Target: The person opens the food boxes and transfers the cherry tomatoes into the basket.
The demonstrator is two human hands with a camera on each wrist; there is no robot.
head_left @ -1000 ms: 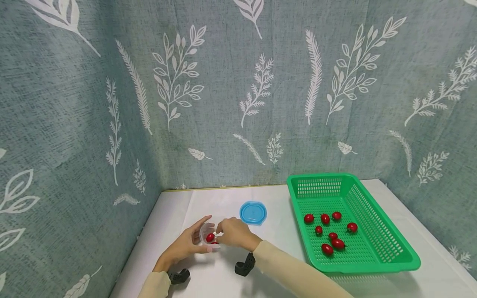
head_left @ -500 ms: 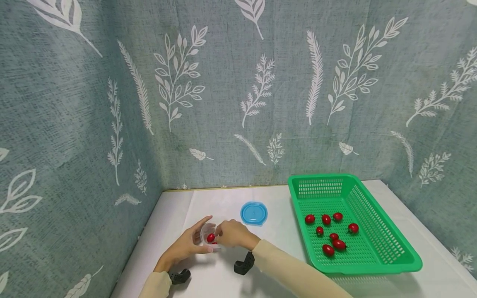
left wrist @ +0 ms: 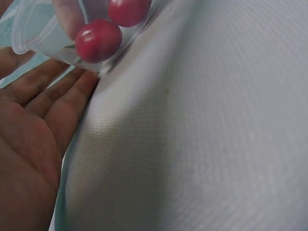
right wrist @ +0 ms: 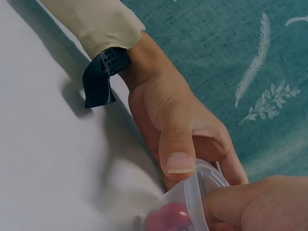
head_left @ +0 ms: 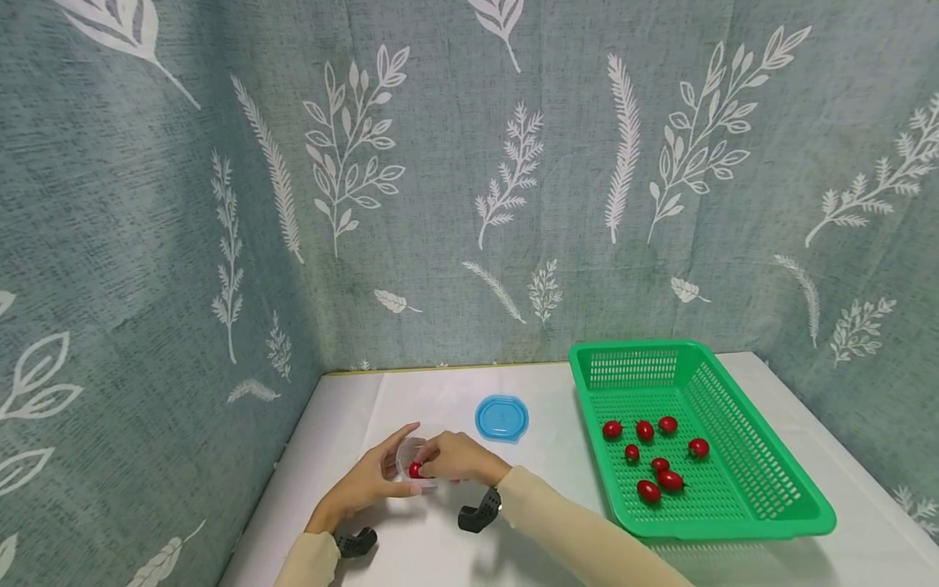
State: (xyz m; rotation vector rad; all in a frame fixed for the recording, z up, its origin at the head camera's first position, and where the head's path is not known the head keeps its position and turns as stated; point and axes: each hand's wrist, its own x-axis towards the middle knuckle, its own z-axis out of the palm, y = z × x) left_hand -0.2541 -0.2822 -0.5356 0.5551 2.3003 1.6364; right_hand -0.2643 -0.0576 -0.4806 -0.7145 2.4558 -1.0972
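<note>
A small clear plastic cup (head_left: 407, 456) lies tilted on the white table, held by my left hand (head_left: 376, 481), whose thumb (right wrist: 179, 161) presses on its rim. In the left wrist view two red cherry tomatoes (left wrist: 98, 39) lie inside the cup (left wrist: 33, 33), above my open palm (left wrist: 29, 144). My right hand (head_left: 456, 460) is at the cup's mouth with curled fingers (right wrist: 240, 204) against the rim. One tomato (head_left: 415, 470) shows right beside those fingers. Whether they still pinch a tomato is hidden.
A blue round lid (head_left: 502, 418) lies just behind the hands. To the right stands a green plastic basket (head_left: 741, 522) with several cherry tomatoes (head_left: 649, 491). Leaf-patterned fabric walls close in the back and the left side. The table (head_left: 345, 408) is white.
My right hand has moved slightly left and down, closer onto the cup's mouth. The left hand and the cup have hardly shifted.
</note>
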